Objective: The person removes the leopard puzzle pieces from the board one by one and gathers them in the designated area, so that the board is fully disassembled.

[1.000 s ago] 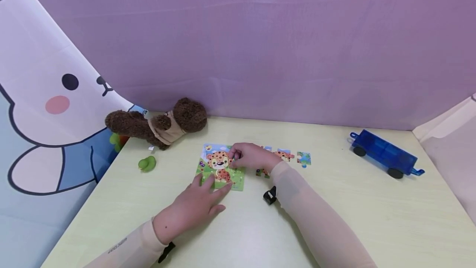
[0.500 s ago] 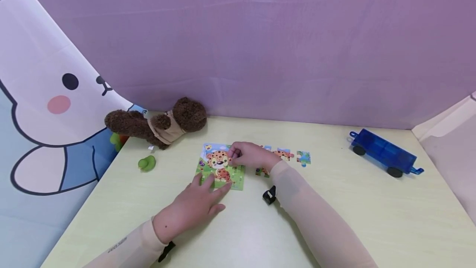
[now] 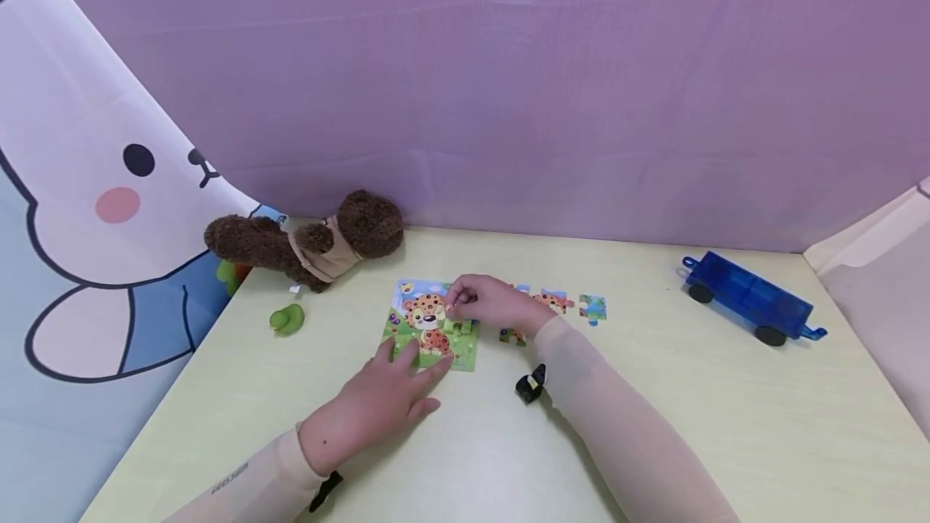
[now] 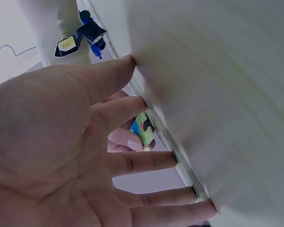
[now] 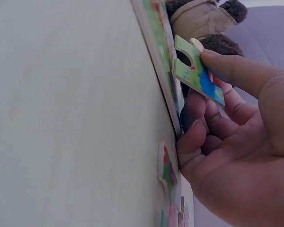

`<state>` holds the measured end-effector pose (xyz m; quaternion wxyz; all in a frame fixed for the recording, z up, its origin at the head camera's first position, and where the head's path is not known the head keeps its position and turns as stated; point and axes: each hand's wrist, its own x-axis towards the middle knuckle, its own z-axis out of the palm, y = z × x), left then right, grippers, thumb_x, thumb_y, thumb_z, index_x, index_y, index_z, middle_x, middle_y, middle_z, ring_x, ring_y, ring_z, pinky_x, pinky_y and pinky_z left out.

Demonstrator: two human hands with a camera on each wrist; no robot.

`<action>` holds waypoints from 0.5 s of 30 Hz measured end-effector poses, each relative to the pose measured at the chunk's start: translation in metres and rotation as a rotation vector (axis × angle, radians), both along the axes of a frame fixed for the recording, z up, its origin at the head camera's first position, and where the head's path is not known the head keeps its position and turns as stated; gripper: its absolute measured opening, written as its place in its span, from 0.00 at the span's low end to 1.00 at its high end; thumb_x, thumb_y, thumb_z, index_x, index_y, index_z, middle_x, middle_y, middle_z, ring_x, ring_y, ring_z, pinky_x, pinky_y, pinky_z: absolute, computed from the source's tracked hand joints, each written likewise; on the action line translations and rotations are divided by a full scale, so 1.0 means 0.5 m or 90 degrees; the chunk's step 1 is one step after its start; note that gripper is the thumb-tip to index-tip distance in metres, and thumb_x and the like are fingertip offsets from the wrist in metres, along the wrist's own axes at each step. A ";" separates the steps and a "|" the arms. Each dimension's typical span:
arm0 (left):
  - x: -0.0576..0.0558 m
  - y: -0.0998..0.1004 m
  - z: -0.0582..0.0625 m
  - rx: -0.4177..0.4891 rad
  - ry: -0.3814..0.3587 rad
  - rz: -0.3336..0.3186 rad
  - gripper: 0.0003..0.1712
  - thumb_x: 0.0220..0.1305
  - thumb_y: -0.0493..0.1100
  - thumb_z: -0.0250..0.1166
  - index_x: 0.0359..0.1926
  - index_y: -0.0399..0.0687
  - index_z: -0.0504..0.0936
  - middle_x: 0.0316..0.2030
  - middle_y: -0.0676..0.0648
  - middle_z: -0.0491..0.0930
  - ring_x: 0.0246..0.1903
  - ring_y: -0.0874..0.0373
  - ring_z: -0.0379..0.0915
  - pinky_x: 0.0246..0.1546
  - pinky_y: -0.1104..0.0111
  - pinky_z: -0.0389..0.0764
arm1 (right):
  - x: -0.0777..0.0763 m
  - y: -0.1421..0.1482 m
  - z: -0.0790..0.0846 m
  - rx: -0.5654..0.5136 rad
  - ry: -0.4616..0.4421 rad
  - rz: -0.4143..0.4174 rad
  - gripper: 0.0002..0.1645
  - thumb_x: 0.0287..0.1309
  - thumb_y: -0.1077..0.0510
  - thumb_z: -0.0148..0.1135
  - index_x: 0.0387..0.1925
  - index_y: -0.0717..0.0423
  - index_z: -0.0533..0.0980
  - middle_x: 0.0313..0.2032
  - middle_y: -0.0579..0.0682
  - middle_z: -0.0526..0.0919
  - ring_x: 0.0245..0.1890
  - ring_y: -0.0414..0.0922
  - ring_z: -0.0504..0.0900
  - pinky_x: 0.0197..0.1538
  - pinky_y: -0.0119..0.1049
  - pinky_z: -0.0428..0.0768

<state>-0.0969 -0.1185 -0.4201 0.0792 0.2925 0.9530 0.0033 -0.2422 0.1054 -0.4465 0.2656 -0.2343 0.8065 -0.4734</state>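
A leopard jigsaw board (image 3: 465, 358) lies flat on the table in front of me. My left hand (image 3: 381, 394) rests with spread, fairly straight fingers, the fingertips touching its lower part. Above the board's right side, my right hand (image 3: 488, 302) pinches a green and blue puzzle piece (image 5: 197, 74) between thumb and fingers. In the right wrist view that piece is tilted, its rounded notch toward the board. The left wrist view also shows it beyond my left fingers. To the right lie several loose puzzle pieces (image 3: 592, 307), some partly hidden by the right hand.
A brown plush toy (image 3: 330, 242) lies at the back left, with a small green duck (image 3: 287, 320) nearer me. A blue toy wagon (image 3: 751, 297) stands at the far right. Purple cloth (image 3: 508, 103) hangs behind the table.
The right hand has shifted and turned slightly above the board, and the pinched piece now shows more beneath its fingers. The left hand has stayed put.
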 end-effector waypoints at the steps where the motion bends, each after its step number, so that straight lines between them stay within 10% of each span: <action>1: 0.000 0.000 0.000 0.000 -0.005 0.003 0.35 0.77 0.60 0.62 0.80 0.61 0.69 0.72 0.28 0.70 0.66 0.19 0.70 0.62 0.35 0.84 | 0.000 0.004 0.001 -0.006 -0.001 -0.005 0.12 0.76 0.54 0.64 0.55 0.52 0.80 0.45 0.47 0.85 0.48 0.44 0.83 0.56 0.39 0.82; 15: -0.003 0.004 0.002 0.009 -0.054 0.039 0.36 0.78 0.61 0.61 0.81 0.64 0.68 0.74 0.29 0.67 0.68 0.17 0.66 0.63 0.32 0.81 | 0.008 0.124 0.046 -0.056 0.037 -0.081 0.10 0.75 0.51 0.66 0.51 0.50 0.78 0.44 0.49 0.83 0.46 0.48 0.80 0.53 0.49 0.84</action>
